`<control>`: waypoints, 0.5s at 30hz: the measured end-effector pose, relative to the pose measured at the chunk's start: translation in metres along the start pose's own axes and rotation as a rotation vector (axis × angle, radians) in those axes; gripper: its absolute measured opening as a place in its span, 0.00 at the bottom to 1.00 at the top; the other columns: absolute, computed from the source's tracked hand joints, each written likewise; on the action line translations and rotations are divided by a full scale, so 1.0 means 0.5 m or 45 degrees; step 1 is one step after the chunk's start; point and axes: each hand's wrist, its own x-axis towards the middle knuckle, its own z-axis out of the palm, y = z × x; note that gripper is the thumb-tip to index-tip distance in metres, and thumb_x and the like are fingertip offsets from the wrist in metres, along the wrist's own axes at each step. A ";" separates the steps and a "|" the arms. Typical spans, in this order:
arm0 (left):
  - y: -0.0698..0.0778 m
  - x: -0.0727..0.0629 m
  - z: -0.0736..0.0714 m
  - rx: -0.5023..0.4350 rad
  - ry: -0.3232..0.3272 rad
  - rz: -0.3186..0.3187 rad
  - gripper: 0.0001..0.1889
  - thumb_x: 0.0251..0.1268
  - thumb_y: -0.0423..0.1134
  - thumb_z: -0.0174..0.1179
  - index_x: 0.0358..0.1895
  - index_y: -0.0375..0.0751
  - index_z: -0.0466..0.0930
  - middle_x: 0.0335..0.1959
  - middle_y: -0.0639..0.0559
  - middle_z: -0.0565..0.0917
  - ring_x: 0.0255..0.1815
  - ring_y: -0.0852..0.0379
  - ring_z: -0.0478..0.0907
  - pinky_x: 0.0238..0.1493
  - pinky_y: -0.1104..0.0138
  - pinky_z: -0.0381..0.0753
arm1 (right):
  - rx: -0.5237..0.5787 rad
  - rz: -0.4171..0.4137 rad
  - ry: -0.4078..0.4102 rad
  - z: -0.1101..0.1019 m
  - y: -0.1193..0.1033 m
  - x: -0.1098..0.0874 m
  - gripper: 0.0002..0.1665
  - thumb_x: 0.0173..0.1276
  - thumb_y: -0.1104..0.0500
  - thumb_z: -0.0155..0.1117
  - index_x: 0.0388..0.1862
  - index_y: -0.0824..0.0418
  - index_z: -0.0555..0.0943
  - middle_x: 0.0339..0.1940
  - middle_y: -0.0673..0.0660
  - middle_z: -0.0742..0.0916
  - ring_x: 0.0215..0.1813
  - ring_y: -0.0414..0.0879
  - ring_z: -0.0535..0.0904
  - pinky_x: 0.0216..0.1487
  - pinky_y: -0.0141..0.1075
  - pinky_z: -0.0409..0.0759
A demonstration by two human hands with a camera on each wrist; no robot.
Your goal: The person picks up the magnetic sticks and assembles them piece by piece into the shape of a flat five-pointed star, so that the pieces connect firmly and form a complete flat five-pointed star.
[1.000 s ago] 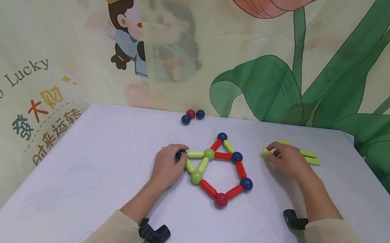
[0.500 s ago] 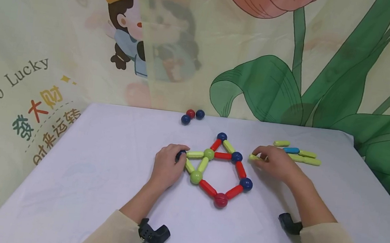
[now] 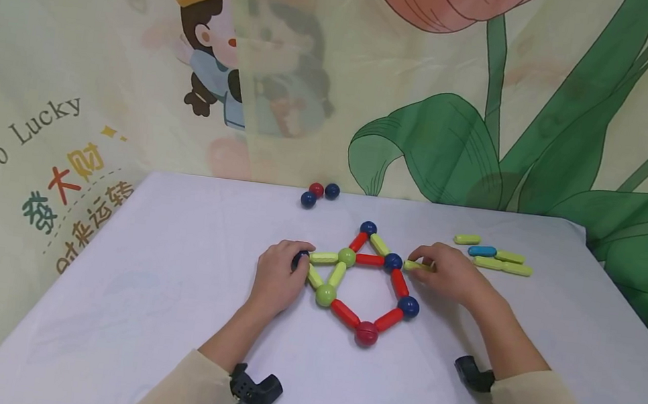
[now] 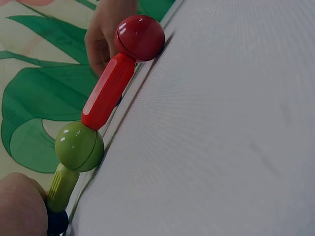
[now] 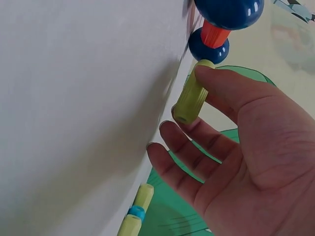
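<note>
Just beside a navy ball [image 3: 393, 262], a green rod [image 5: 191, 101] is now brought closer, pinched by right hand [image 3: 452, 275], seemingly aligned for joining; corner ball [image 3: 298, 260] held by left hand [image 3: 279, 275].

The frame [image 3: 370, 259] lies flat, a pentagon of red and lime rods [image 3: 345, 313] and glossy balls [image 3: 366, 333] with two triangles attached; at its left corner, the left hand [image 3: 281, 274] holds a dark blue ball [image 4: 57, 222]; at its upper right, the right hand [image 3: 454, 273] pinches a separate lime rod [image 5: 191, 98], one end towards it.
</note>
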 end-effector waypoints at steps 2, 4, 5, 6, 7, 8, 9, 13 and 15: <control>0.000 0.000 0.000 0.003 -0.002 -0.002 0.14 0.74 0.37 0.54 0.54 0.45 0.87 0.54 0.45 0.87 0.60 0.42 0.80 0.66 0.43 0.71 | -0.001 -0.009 -0.003 0.001 -0.001 0.000 0.17 0.71 0.58 0.67 0.57 0.58 0.85 0.46 0.61 0.86 0.48 0.54 0.81 0.49 0.47 0.86; 0.001 0.000 -0.001 0.003 -0.007 -0.005 0.14 0.74 0.38 0.54 0.54 0.45 0.87 0.55 0.45 0.87 0.60 0.42 0.80 0.67 0.43 0.71 | -0.004 -0.013 -0.004 0.001 -0.002 0.001 0.17 0.71 0.58 0.68 0.57 0.58 0.85 0.46 0.61 0.86 0.47 0.54 0.81 0.49 0.47 0.86; 0.001 -0.001 -0.002 0.004 -0.009 -0.006 0.14 0.74 0.38 0.54 0.54 0.45 0.87 0.55 0.45 0.87 0.60 0.42 0.80 0.67 0.43 0.71 | -0.004 -0.014 -0.003 0.000 -0.002 0.001 0.17 0.71 0.59 0.68 0.57 0.58 0.85 0.46 0.61 0.86 0.47 0.54 0.81 0.49 0.47 0.86; 0.001 -0.001 -0.002 0.005 -0.010 -0.006 0.14 0.73 0.38 0.54 0.54 0.45 0.87 0.55 0.45 0.87 0.60 0.42 0.80 0.67 0.42 0.71 | -0.004 -0.014 -0.003 0.000 -0.002 0.001 0.17 0.71 0.59 0.68 0.57 0.58 0.85 0.46 0.61 0.86 0.47 0.54 0.81 0.49 0.47 0.86; 0.001 -0.001 -0.002 0.005 -0.011 -0.007 0.14 0.73 0.38 0.54 0.54 0.45 0.86 0.55 0.45 0.87 0.61 0.42 0.80 0.67 0.42 0.71 | -0.003 -0.012 -0.002 0.000 -0.002 0.000 0.17 0.71 0.59 0.68 0.57 0.58 0.85 0.46 0.61 0.86 0.47 0.54 0.81 0.49 0.47 0.86; 0.001 -0.002 -0.003 0.004 -0.012 -0.008 0.14 0.73 0.38 0.54 0.54 0.45 0.87 0.55 0.45 0.87 0.61 0.42 0.80 0.67 0.42 0.71 | -0.002 -0.013 -0.002 0.000 -0.002 0.000 0.17 0.71 0.59 0.68 0.57 0.58 0.85 0.46 0.61 0.86 0.47 0.54 0.81 0.50 0.47 0.86; 0.001 -0.001 -0.003 0.002 -0.014 -0.010 0.14 0.73 0.38 0.54 0.55 0.45 0.86 0.55 0.45 0.87 0.61 0.42 0.79 0.67 0.42 0.70 | 0.001 -0.013 -0.002 0.000 -0.002 0.000 0.17 0.71 0.59 0.68 0.57 0.58 0.85 0.46 0.61 0.86 0.47 0.54 0.81 0.50 0.47 0.86; 0.003 -0.002 -0.004 0.002 -0.015 -0.015 0.14 0.73 0.38 0.54 0.55 0.45 0.86 0.55 0.45 0.86 0.61 0.42 0.79 0.68 0.42 0.70 | 0.022 0.002 0.003 -0.001 -0.003 -0.003 0.18 0.70 0.59 0.68 0.57 0.59 0.85 0.47 0.62 0.86 0.48 0.54 0.81 0.49 0.46 0.86; 0.004 -0.002 -0.004 0.003 -0.017 -0.017 0.14 0.73 0.38 0.54 0.55 0.45 0.86 0.55 0.45 0.86 0.61 0.41 0.79 0.68 0.42 0.70 | 0.033 0.011 0.008 -0.002 -0.003 -0.005 0.18 0.70 0.58 0.69 0.58 0.59 0.84 0.47 0.62 0.86 0.47 0.54 0.81 0.48 0.45 0.86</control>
